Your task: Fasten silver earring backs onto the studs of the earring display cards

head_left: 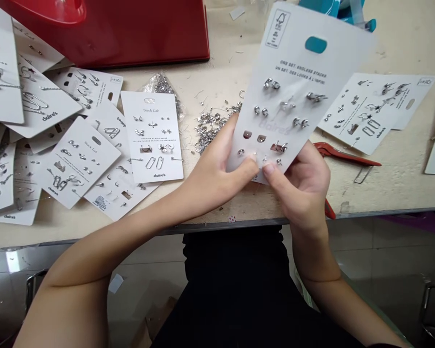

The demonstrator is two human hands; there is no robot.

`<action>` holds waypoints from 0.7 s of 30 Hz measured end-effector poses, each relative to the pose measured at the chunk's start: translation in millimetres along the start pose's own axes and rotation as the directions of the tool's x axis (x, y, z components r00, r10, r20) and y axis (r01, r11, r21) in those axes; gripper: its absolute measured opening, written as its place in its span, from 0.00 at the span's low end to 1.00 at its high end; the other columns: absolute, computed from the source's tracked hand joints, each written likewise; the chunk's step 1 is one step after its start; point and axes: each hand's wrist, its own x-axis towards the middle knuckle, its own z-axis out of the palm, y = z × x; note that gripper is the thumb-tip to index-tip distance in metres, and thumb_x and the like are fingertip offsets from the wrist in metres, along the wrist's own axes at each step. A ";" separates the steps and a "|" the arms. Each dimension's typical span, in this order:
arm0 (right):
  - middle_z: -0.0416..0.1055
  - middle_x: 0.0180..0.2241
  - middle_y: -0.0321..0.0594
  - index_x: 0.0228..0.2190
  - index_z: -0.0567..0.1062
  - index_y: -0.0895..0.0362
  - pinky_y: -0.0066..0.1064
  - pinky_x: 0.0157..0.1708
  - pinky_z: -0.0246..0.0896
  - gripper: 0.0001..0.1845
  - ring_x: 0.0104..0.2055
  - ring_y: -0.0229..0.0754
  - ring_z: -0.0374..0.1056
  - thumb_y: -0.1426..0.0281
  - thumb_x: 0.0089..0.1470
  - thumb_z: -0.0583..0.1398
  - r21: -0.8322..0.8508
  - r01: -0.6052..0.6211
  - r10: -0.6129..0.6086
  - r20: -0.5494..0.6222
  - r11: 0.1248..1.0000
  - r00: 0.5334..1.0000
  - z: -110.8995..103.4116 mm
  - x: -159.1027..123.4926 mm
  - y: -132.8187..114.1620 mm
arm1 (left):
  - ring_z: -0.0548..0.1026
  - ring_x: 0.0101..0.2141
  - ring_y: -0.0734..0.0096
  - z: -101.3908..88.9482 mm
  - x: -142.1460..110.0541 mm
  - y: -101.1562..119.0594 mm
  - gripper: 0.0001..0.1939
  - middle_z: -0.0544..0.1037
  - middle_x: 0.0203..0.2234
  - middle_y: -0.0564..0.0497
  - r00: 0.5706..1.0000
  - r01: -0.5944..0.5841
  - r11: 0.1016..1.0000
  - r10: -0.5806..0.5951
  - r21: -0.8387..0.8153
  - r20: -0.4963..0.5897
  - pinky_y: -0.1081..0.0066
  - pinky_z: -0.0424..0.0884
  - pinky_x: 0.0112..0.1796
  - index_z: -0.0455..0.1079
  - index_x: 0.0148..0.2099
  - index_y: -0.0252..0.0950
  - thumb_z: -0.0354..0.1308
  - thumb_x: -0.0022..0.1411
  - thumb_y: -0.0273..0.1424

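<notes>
My left hand (221,157) and my right hand (297,186) both pinch the lower edge of a white Claire's earring card (297,63), lifted and tilted above the table. Silver stud earrings sit in rows on the card, with a teal hang-hole near its top. My fingertips meet near its bottom row of studs. Just left of my left hand lies a heap of loose silver earring pieces (208,130). A flat Stack Lab earring card (152,154) lies further left. Red-handled pliers (344,154) lie beyond my right hand, partly hidden by it.
A scattered pile of earring cards (32,101) covers the left of the beige table (217,203). More cards (369,111) lie to the right. A clear plastic bag (163,87) holds silver pieces. A red binder (105,29) and teal item (348,9) stand at the back.
</notes>
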 end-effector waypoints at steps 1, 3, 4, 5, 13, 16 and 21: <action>0.76 0.44 0.37 0.45 0.75 0.46 0.38 0.49 0.76 0.11 0.48 0.43 0.74 0.62 0.60 0.65 0.003 -0.010 0.010 -0.009 1.000 1.000 0.3 1.3 -0.3 | 0.67 0.64 0.47 -0.1 0.1 -0.4 0.26 0.76 0.51 0.47 1.000 -0.001 1.000 0.001 0.002 0.000 0.49 0.72 0.60 0.65 0.56 0.43 0.61 0.63 0.50; 0.76 0.41 0.37 0.42 0.74 0.48 0.36 0.45 0.76 0.11 0.45 0.42 0.75 0.60 0.59 0.65 0.003 -0.041 0.041 -0.032 0.999 0.999 0.4 3.8 -0.6 | 0.67 0.64 0.47 -0.1 0.4 -1.7 0.27 0.76 0.52 0.47 1.000 -0.001 1.000 0.001 0.015 -0.009 0.48 0.73 0.59 0.63 0.58 0.44 0.61 0.63 0.50; 0.75 0.40 0.37 0.41 0.73 0.49 0.35 0.44 0.77 0.11 0.43 0.41 0.75 0.60 0.59 0.65 0.004 -0.059 0.059 -0.047 0.998 0.997 0.3 5.1 -0.6 | 0.67 0.64 0.48 0.0 0.8 -2.4 0.27 0.75 0.53 0.46 1.000 -0.003 1.000 0.004 0.023 -0.014 0.48 0.73 0.59 0.63 0.58 0.44 0.61 0.63 0.50; 0.75 0.39 0.37 0.40 0.72 0.49 0.34 0.42 0.77 0.11 0.41 0.40 0.75 0.60 0.58 0.65 0.009 -0.073 0.073 -0.065 0.997 0.995 0.1 6.3 -0.3 | 0.67 0.64 0.48 0.1 1.3 -3.1 0.27 0.75 0.54 0.46 1.000 -0.008 1.000 0.009 0.027 -0.018 0.49 0.73 0.60 0.62 0.59 0.44 0.61 0.63 0.50; 0.77 0.34 0.33 0.36 0.73 0.52 0.26 0.38 0.74 0.09 0.36 0.35 0.74 0.66 0.55 0.68 0.095 -0.054 0.065 -0.113 0.994 0.992 -3.0 12.4 2.9 | 0.71 0.61 0.52 0.2 4.8 -7.6 0.26 0.73 0.57 0.43 1.000 -0.008 0.999 0.008 -0.040 0.006 0.51 0.70 0.62 0.61 0.57 0.41 0.61 0.64 0.47; 0.77 0.34 0.34 0.36 0.73 0.52 0.27 0.37 0.74 0.09 0.36 0.36 0.74 0.65 0.55 0.68 0.052 -0.034 0.040 -0.112 0.998 0.993 -6.6 13.3 1.7 | 0.74 0.54 0.52 0.5 5.3 -14.3 0.28 0.73 0.52 0.43 1.000 0.009 1.000 -0.009 -0.013 -0.015 0.50 0.75 0.54 0.59 0.53 0.42 0.64 0.60 0.50; 0.76 0.35 0.36 0.38 0.74 0.53 0.29 0.37 0.73 0.07 0.37 0.38 0.74 0.65 0.58 0.66 -0.021 -0.003 0.001 -0.095 1.000 0.995 -17.7 12.6 -1.8 | 0.73 0.49 0.60 -5.0 7.9 -18.4 0.35 0.68 0.50 0.45 0.982 -0.044 0.998 0.050 0.036 -0.185 0.60 0.77 0.44 0.53 0.55 0.45 0.64 0.58 0.56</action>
